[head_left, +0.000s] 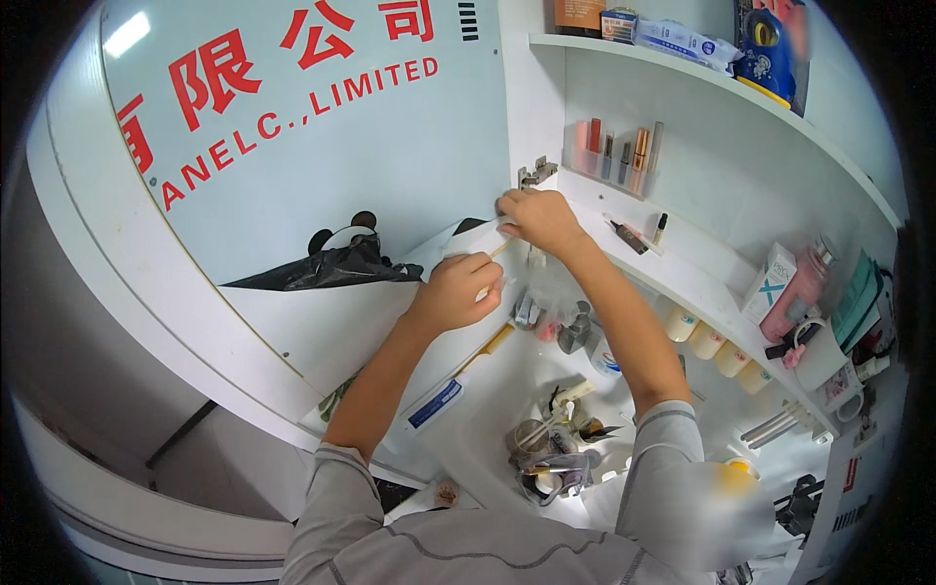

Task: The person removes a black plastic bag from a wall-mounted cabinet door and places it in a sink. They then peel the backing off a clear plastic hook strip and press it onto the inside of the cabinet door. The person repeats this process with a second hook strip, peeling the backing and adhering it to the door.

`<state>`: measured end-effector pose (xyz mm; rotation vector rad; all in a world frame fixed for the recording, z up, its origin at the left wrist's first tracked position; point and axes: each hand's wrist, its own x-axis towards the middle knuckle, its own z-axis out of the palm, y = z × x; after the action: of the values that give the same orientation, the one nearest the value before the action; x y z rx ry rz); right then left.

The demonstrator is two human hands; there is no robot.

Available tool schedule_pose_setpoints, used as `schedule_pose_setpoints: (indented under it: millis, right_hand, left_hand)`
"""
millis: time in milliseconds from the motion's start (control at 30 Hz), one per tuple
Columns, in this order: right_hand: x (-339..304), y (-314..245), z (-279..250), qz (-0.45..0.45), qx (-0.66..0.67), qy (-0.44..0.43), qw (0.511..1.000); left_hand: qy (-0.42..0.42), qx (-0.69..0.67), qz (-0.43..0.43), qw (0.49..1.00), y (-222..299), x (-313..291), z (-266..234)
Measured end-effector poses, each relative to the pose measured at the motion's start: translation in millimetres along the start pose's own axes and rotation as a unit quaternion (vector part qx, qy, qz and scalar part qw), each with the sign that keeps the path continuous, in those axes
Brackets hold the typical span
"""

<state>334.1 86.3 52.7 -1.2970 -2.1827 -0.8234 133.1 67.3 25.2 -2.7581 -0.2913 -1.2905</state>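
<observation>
My left hand is closed with curled fingers, low in front of the mirror door. Up and to the right, beside the metal hinge, my right hand is closed in a pinch. A thin white piece, paper or plastic, stretches between the two hands, with a dark patch at its upper edge. Both hands seem to grip it, though the fingertips are partly hidden. Left of my hands, a crumpled black plastic bag lies along the bottom of the mirror door, which carries red printing.
A clear lipstick holder stands on the right shelf near small dark tubes. Below my arms are a yellow comb, a blue-and-white box and a cluttered brush cup. A pink bottle stands far right.
</observation>
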Motion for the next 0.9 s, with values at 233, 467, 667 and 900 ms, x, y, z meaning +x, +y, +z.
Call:
schedule_pose_setpoints:
  millis: [233,467,667,900]
  right_hand:
    - [-3.4,37.6,-4.0,-0.007,-0.063,-0.047,0.997]
    - [-6.8,28.3,-34.7,-0.042,-0.038,-0.086,0.995]
    - [16.8,13.8,-2.6,-0.089,-0.035,-0.070,0.993]
    - [28.5,13.8,-15.9,-0.167,-0.081,-0.073,0.980]
  left_hand:
    - [-0.007,-0.008,-0.001,1.000,-14.8,3.6,9.6]
    - [-0.014,-0.037,-0.031,0.999,-15.7,0.8,13.2]
    - [-0.030,-0.049,-0.004,0.998,-16.2,5.4,5.6]
    - [0.003,-0.046,-0.003,0.999,-20.4,3.0,11.4]
